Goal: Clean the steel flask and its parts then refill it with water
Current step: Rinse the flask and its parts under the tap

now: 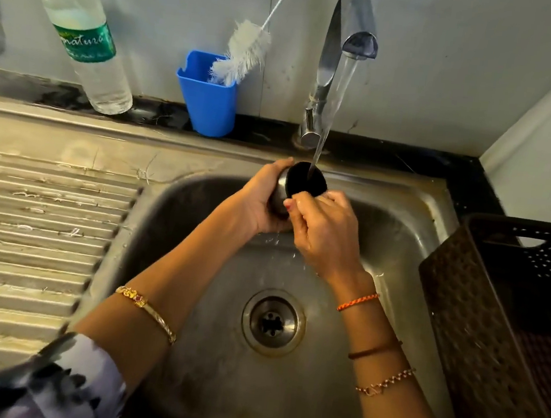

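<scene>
At the bottom of the frame, two bare forearms reach up over a steel sink (398,229), a patterned sleeve (52,379) at lower left and a gold bangle (147,311) on the left wrist; thread bands and a chain bracelet (385,381) circle the right forearm. Between the arms, the drain (273,322) sits in the wet basin floor. Just above frame centre, the left hand (261,203) grips a steel flask part (304,181), a small steel piece with a dark round face turned towards the camera, its fingers curled round the steel side. The right hand (326,235) meets it from the right, fingers bent and touching the lower edge of the dark face; whether they pinch it cannot be told. Water from the tap (339,54) falls in a thin stream onto the top of the piece, and drops fall from beneath the hands into the basin. Along the left edge lies the ridged draining board (34,233). At the right edge stands a dark brown perforated basket (497,303). On the black desk (469,186) ledge behind the sink, a blue plastic cup (207,101) holds a white bottle brush (243,54), its wire handle slanting up the wall. At upper left, a clear plastic water bottle (84,32) with a green cap and label stands on the ledge.
</scene>
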